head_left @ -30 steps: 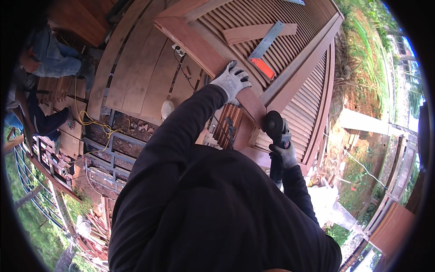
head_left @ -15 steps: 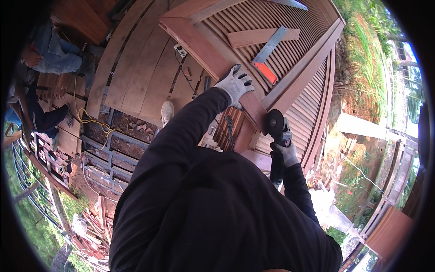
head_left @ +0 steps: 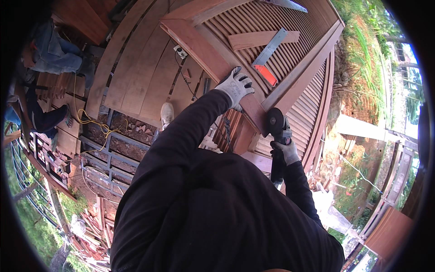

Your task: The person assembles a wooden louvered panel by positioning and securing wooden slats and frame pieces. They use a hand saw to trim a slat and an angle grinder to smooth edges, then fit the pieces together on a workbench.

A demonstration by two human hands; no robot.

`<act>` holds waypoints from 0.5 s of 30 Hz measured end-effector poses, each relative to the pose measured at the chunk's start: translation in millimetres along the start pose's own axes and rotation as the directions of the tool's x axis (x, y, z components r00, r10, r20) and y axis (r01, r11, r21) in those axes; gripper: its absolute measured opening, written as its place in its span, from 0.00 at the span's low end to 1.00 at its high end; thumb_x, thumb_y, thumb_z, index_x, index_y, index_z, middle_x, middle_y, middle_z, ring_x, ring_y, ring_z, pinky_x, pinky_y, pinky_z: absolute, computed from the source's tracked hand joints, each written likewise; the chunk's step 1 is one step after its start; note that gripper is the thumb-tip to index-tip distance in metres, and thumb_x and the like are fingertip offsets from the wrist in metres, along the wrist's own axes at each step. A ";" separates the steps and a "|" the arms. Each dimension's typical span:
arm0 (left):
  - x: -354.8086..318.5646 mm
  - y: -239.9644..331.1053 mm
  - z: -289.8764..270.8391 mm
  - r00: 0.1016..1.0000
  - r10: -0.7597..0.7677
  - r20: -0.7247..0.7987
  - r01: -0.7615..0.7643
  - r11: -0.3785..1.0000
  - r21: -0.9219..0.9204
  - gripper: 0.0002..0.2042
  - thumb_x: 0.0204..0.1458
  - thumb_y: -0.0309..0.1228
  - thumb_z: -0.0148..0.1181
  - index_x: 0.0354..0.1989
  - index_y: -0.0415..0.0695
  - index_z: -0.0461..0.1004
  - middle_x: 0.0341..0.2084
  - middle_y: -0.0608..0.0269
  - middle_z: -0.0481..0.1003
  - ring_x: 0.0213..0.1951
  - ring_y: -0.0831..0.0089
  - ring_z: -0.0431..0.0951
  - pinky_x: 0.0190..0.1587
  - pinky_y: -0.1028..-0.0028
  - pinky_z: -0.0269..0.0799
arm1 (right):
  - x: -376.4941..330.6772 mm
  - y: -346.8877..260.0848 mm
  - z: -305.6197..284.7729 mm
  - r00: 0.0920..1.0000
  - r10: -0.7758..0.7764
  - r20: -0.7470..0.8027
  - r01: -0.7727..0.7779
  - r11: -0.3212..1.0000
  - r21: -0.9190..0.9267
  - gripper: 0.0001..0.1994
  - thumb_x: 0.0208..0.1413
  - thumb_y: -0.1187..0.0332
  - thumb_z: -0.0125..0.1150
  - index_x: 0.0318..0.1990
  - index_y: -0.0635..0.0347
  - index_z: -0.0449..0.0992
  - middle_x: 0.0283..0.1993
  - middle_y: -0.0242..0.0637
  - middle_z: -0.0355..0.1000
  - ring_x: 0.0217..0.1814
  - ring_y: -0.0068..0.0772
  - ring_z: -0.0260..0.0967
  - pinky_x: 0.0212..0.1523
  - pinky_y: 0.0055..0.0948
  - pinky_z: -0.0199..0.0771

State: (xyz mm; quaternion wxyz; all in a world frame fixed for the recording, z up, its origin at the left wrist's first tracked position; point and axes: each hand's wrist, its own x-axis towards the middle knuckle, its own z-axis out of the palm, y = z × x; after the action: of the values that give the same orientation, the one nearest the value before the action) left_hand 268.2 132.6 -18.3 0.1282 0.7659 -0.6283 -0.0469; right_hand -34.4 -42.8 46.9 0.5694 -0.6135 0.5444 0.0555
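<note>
A louvred wooden door [head_left: 217,65] lies in front of me, with reddish-brown frame rails around rows of slats. My left hand [head_left: 236,87], in a grey-white glove with dark fingertips, is closed over the near rail of its frame. My right hand [head_left: 289,152], gloved too, grips a black angle grinder [head_left: 285,133]. The grinder's dark round disc [head_left: 274,119] is at the door's near right corner; whether it touches the wood I cannot tell. On the slats rest a loose curved wood piece [head_left: 242,40] and a try square [head_left: 270,50] with an orange-red stock.
Another louvred panel [head_left: 294,109] lies beneath the door. A metal ruler or blade [head_left: 290,4] is at the far end. Wide planks [head_left: 140,86] cover the left, with a power socket [head_left: 181,52] and cable. A yellow cord [head_left: 93,119] runs near other people [head_left: 56,52] at far left.
Both hands keep their holds. The door's near corner and the grinder have shifted very slightly; the dark cable below the door hangs differently.
</note>
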 end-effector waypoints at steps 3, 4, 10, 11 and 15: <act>0.6 0.7 0.2 1.000 -0.002 -0.001 0.002 1.000 0.002 0.40 0.33 0.59 0.71 0.59 0.58 0.72 0.56 0.61 0.68 0.66 0.57 0.61 0.72 0.43 0.37 | 3.4 1.8 -1.5 1.000 -0.013 0.006 0.013 1.000 0.013 0.24 0.43 0.76 0.77 0.49 0.65 0.73 0.37 0.40 0.76 0.27 0.32 0.77 0.26 0.32 0.84; 0.7 0.6 0.7 1.000 -0.005 -0.002 0.005 1.000 0.003 0.40 0.33 0.59 0.71 0.59 0.58 0.72 0.56 0.62 0.68 0.66 0.57 0.61 0.72 0.43 0.37 | 3.5 0.4 -1.2 1.000 -0.006 0.009 0.006 1.000 0.008 0.24 0.43 0.76 0.77 0.49 0.65 0.73 0.36 0.40 0.77 0.27 0.33 0.77 0.26 0.32 0.83; 1.5 -0.4 3.9 1.000 -0.004 0.004 0.004 1.000 -0.013 0.40 0.33 0.59 0.71 0.59 0.57 0.72 0.56 0.62 0.68 0.66 0.58 0.60 0.72 0.43 0.36 | 5.3 -0.2 -2.1 1.000 -0.016 0.025 0.016 1.000 -0.001 0.24 0.43 0.76 0.76 0.49 0.64 0.72 0.36 0.40 0.77 0.27 0.33 0.77 0.26 0.33 0.84; 1.5 -0.5 4.1 1.000 -0.002 0.000 0.002 1.000 -0.011 0.40 0.33 0.59 0.71 0.59 0.57 0.72 0.56 0.62 0.68 0.66 0.58 0.60 0.73 0.43 0.36 | 5.9 1.0 -2.8 0.999 -0.019 0.026 0.019 1.000 -0.001 0.24 0.44 0.76 0.76 0.49 0.64 0.72 0.36 0.40 0.77 0.27 0.33 0.77 0.27 0.33 0.84; 1.3 -0.3 1.8 1.000 -0.002 -0.001 0.002 1.000 -0.007 0.40 0.33 0.59 0.71 0.59 0.57 0.72 0.56 0.63 0.69 0.66 0.58 0.60 0.73 0.44 0.36 | 5.2 2.3 -5.1 1.000 -0.004 0.012 0.004 1.000 -0.018 0.23 0.44 0.77 0.75 0.49 0.64 0.72 0.36 0.40 0.77 0.28 0.33 0.78 0.27 0.33 0.84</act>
State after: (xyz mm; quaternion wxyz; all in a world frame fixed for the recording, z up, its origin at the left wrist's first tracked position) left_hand 268.3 131.2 -20.0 0.1313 0.7659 -0.6274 -0.0490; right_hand -36.8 -49.3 43.6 0.5671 -0.6195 0.5391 0.0631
